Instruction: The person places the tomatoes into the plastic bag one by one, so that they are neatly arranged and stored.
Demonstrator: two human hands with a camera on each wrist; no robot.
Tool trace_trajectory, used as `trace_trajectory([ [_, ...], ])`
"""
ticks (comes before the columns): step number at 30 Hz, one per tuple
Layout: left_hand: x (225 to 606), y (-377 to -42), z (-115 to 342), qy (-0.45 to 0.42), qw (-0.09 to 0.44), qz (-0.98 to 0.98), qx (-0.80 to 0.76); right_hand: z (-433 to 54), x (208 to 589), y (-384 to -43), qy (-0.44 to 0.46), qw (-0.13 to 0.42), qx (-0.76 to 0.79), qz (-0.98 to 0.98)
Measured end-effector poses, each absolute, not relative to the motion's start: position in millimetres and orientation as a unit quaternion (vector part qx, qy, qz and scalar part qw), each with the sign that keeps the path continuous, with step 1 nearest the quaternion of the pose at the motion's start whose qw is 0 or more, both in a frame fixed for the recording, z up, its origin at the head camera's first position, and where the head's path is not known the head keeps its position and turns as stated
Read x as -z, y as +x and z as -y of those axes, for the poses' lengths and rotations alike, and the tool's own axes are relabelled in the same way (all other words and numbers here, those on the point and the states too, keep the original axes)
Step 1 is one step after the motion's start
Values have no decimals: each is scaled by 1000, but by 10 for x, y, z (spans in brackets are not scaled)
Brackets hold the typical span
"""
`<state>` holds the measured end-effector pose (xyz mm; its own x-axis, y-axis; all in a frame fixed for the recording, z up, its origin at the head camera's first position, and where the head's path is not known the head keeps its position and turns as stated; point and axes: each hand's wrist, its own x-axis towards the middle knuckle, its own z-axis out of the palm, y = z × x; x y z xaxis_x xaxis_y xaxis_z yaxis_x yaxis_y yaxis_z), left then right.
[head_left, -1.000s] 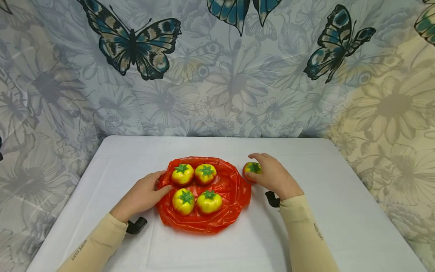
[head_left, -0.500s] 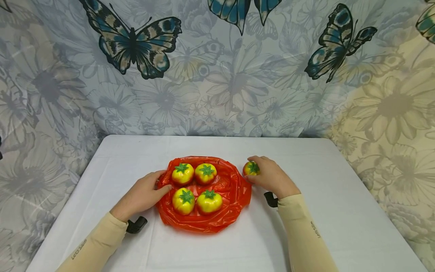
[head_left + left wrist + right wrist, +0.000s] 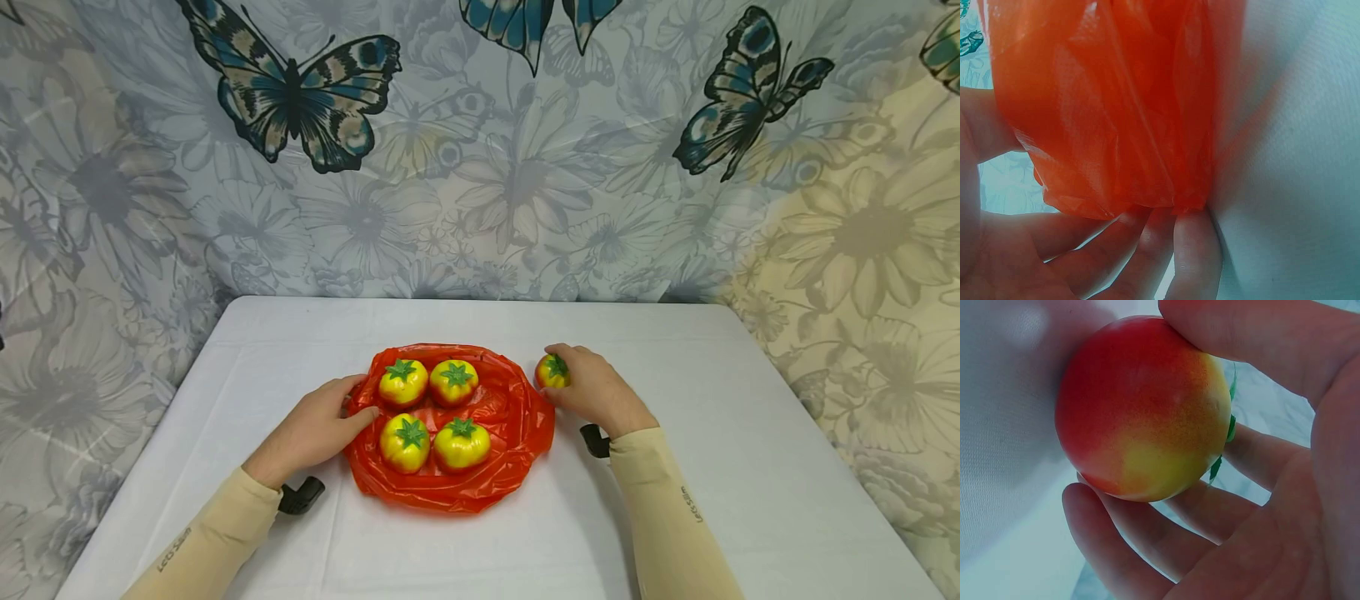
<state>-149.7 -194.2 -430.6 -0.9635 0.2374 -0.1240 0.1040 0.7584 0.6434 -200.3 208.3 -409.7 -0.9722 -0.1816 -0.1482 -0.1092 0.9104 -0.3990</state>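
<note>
A red plastic bag [image 3: 506, 412] lies on the table with its mouth opened wide and its edge bunched into a ring. Several yellow-and-red toy tomatoes [image 3: 403, 383] with green leaf tops sit inside, toward its left half. My left hand [image 3: 315, 427] holds the bag's left edge, thumb over the rim and fingers along the outside; up close the fingertips [image 3: 1194, 240] press the thin plastic. Beyond the bag's right edge, my right hand [image 3: 603, 392] grips another toy tomato [image 3: 1141, 406] between thumb and curled fingers, its leaf top turned toward the palm.
The white-covered table [image 3: 750, 467] runs back to a cloth backdrop [image 3: 517, 192] printed with flowers and butterflies. Black wrist devices [image 3: 302, 497] hang below both forearms near the tabletop. Within the bag, its right half [image 3: 498, 383] shows bare crumpled plastic.
My right hand has closed round the tomato on the right and shifted slightly left, tipping its leaf top toward the palm. My left hand and the bag stay put.
</note>
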Motion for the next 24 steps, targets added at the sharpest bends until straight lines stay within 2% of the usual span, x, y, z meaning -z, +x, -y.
trace_trajectory([
  [11,4284,-1490,1945,93,98,-931,-339,-2079,4042,-1983,-76,76,189,-976],
  [24,4306,-1497,1954,92,101,-928,-345,-1920,3685,-1758,-103,45,218,-969],
])
